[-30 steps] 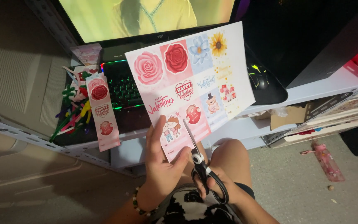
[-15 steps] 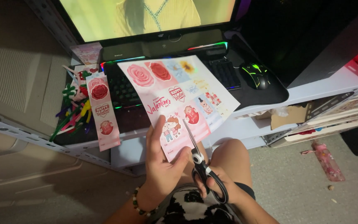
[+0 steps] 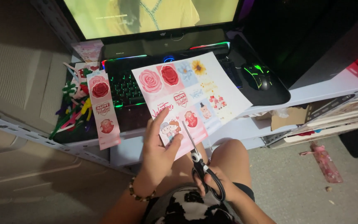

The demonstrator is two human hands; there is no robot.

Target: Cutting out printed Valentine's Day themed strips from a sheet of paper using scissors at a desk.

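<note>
Dim desk corner, white table [image 3: 324, 89] across the upper half of the frame, lit monitor [image 3: 154, 16] at top. Printed sheet [image 3: 189, 97] of pink and red rose and heart pictures held in the air at centre frame, above a backlit keyboard [image 3: 125, 85], its near edge tilted down toward the lap. Left hand [image 3: 158, 155] at lower centre grips the sheet's lower left corner, thumb on top over a cartoon picture, fingers closed beneath. Right hand [image 3: 218, 186] just right of it and lower, fingers through the black loops of scissors [image 3: 201, 166], closed around the handles. Blades point up into the sheet's lower edge, between two columns of pictures; how far apart they stand cannot be made out. Cut strip [image 3: 103, 110] of the same pictures lies at left on the table, beside a heap of coloured pipe cleaners [image 3: 73, 110]. Green-lit mouse [image 3: 258, 75] at upper right.
</note>
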